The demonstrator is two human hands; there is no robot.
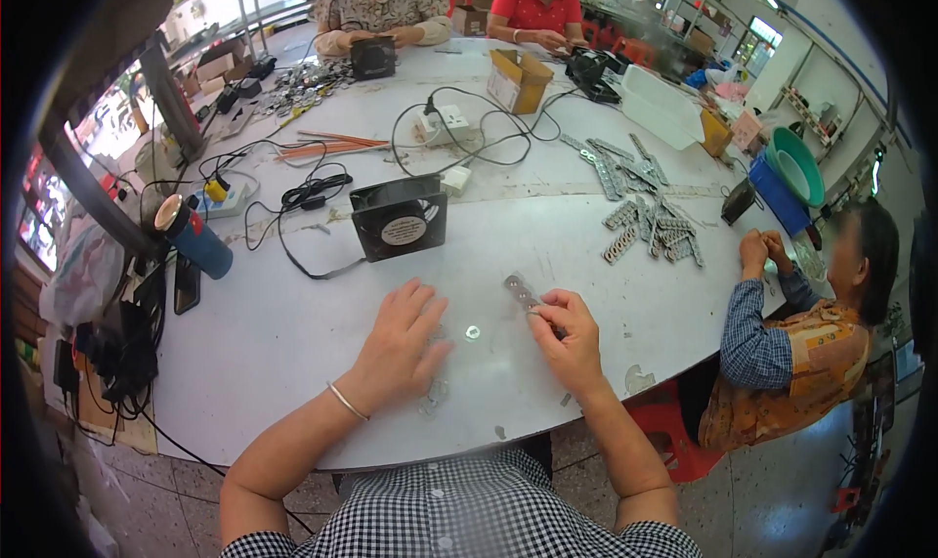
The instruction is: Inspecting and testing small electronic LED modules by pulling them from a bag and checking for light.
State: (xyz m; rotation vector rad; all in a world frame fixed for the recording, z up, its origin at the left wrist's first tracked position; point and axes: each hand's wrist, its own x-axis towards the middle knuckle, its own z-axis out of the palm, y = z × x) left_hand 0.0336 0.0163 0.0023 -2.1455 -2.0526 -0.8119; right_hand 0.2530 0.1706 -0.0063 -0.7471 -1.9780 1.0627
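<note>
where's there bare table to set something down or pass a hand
Bare tabletop shows between the phone and the left hand, and between the black fan and the metal strip pile, beyond the right hand. Crowded: the left edge around the flask, and behind the fan, with cables.

Right hand (572,341) holds grey strip (520,290)

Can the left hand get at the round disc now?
Probably yes: the disc lies uncovered on the table, right beside the left hand, with nothing visible between them.
</note>
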